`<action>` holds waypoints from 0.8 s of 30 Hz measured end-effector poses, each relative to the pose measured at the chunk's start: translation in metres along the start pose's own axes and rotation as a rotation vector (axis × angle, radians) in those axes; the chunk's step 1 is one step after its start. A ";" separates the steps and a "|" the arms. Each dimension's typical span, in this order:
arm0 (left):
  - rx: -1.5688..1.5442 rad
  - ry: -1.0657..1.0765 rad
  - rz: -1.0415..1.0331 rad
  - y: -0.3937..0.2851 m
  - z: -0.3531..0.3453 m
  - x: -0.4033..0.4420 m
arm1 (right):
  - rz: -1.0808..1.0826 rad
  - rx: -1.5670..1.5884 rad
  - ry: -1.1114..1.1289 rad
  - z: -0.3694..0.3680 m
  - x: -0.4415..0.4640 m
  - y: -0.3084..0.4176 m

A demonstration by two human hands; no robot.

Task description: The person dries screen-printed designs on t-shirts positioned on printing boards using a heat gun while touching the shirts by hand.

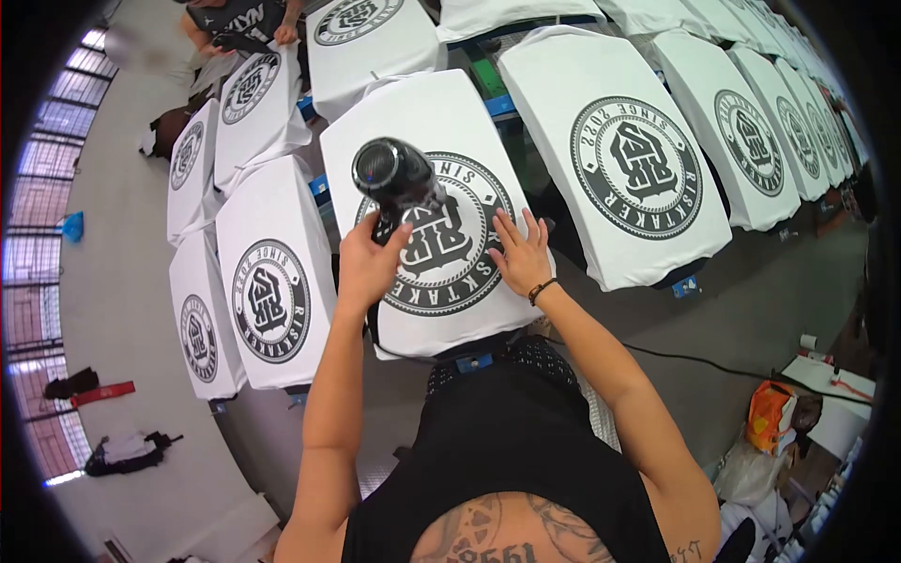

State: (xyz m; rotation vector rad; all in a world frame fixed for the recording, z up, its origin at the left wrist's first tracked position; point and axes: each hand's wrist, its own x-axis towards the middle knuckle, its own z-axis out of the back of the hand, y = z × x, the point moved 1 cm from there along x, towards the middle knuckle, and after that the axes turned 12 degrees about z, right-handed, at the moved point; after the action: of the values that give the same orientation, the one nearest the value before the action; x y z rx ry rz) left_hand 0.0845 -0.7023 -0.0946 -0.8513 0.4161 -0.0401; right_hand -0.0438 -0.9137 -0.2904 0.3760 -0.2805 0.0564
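Note:
My left hand (374, 261) is wrapped round the handle of a black hair dryer (392, 172), held just above a white T-shirt (418, 108). The shirt is stretched over a flat board in front of me. A round black print (474, 272) reading "RISKTAKER" covers its middle, and the dryer hides the upper left of it. With fingers spread, my right hand (522, 253) lies on the right edge of that print. It holds nothing, and a dark bracelet (542, 290) circles the wrist.
More printed white shirts on boards stand on both sides, such as one at right (554, 103) and one at left (249, 202). A black cord (694, 357) runs to the right. Another person (249, 23) stands at the far left. An orange bag (770, 416) sits lower right.

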 end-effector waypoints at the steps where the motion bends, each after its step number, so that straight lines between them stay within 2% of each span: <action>1: -0.023 -0.002 -0.014 0.000 0.002 0.009 | 0.017 0.003 0.002 -0.003 0.002 0.000; 4: -0.111 0.071 0.080 0.007 0.013 0.012 | 0.042 -0.094 0.044 -0.009 0.008 -0.003; 6: -0.087 0.232 0.119 0.014 0.018 -0.008 | 0.045 -0.103 0.069 -0.010 0.007 -0.004; 7: -0.101 0.244 0.151 0.015 0.020 -0.022 | 0.030 -0.113 0.092 -0.009 0.007 -0.004; 14: -0.252 0.102 0.225 0.047 0.032 -0.073 | 0.052 -0.126 0.101 -0.011 0.004 -0.007; 16: -0.193 0.039 0.228 0.049 0.043 -0.077 | 0.054 -0.145 0.096 -0.011 0.004 -0.007; 19: -0.117 -0.018 0.244 0.063 0.057 -0.065 | 0.022 -0.131 0.123 -0.007 0.006 -0.006; 22: -0.184 -0.101 0.210 0.057 0.059 -0.048 | 0.011 -0.136 0.146 -0.007 0.007 -0.001; 24: -0.218 -0.079 0.200 0.057 0.063 -0.025 | 0.004 -0.130 0.121 -0.006 0.008 -0.001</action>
State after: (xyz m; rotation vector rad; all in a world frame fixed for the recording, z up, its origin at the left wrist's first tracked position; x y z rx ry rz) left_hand 0.0770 -0.6145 -0.0913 -1.0179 0.4348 0.2265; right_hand -0.0340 -0.9121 -0.2939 0.2419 -0.1644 0.0643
